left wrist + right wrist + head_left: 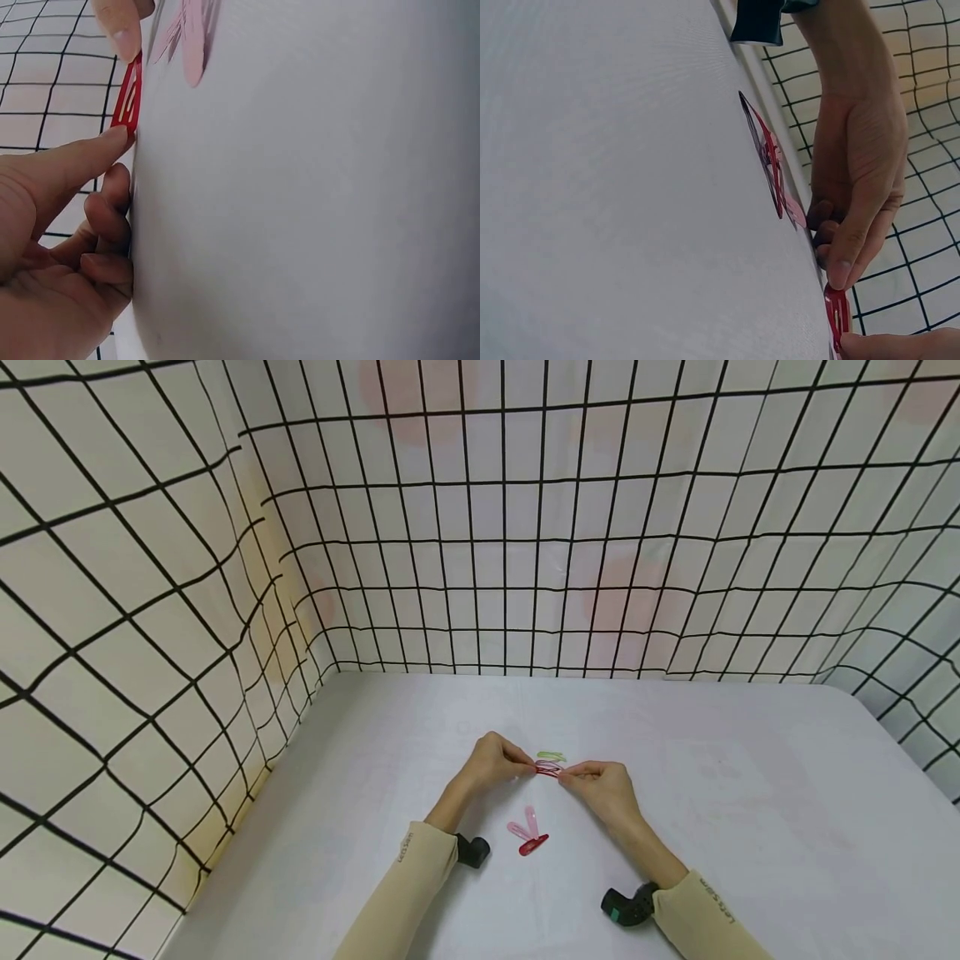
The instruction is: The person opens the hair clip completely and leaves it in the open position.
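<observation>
In the head view both hands meet over the white table around one slim red snap hair clip (136, 94). My left hand (492, 763) pinches one end of it between thumb and fingertips. The other end is between the thumb and fingers of my right hand (606, 789), which in the right wrist view shows only partly at the lower corner. A light green hair clip (551, 755) lies just beyond the held one, with a purplish clip (548, 763) close behind it. Nearer to me, pink hair clips (531, 818) and a red clip (533, 845) lie together in a fan.
A white table (750, 793) spreads around the hands. Black netting (465, 539) over white walls borders the far side and both flanks. Dark wrist cameras (472, 852) sit at the sleeve cuffs.
</observation>
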`<state>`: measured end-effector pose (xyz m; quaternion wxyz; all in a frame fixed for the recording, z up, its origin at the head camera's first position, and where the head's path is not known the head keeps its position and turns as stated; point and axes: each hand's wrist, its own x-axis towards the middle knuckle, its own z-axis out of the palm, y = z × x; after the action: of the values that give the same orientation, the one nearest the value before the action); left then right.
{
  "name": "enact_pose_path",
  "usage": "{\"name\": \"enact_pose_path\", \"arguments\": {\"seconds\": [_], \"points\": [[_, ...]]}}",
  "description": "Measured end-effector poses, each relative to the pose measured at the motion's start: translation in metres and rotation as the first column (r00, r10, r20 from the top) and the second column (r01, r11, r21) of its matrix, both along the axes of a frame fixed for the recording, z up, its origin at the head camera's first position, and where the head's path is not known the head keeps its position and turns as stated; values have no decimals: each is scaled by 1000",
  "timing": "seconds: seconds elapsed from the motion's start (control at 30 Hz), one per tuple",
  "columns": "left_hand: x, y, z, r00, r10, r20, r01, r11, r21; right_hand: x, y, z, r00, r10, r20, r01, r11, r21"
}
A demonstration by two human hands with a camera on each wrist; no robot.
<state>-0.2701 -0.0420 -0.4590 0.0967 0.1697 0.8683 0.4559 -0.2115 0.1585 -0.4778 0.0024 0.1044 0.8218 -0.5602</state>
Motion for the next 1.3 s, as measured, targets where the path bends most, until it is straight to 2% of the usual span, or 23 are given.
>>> {"name": "enact_pose_path", "arguments": {"seconds": [0.23,0.4,0.57,0.77,1.07,1.3], "points": [[2,-5,0,1000,15,3,-15,1000,8,1,2,-2,1000,0,-10,0,1000,-6],[10,-14,2,1000,23,16,-23,1000,4,1,4,-2,1000,2,-13,-2,999,-37],[21,-21,5,998,-34,46,33,999,22,5,6,0,1000,15,6,-15,999,-45],[30,-28,5,990,-112,80,110,993,40,19,5,2,997,75,7,-75,996,-46],[32,-29,3,979,-193,63,190,980,56,43,-2,0,979,205,20,-204,978,-40],[35,-26,0,971,-233,60,230,972,47,53,-7,-4,967,255,13,-255,967,-9]]}}
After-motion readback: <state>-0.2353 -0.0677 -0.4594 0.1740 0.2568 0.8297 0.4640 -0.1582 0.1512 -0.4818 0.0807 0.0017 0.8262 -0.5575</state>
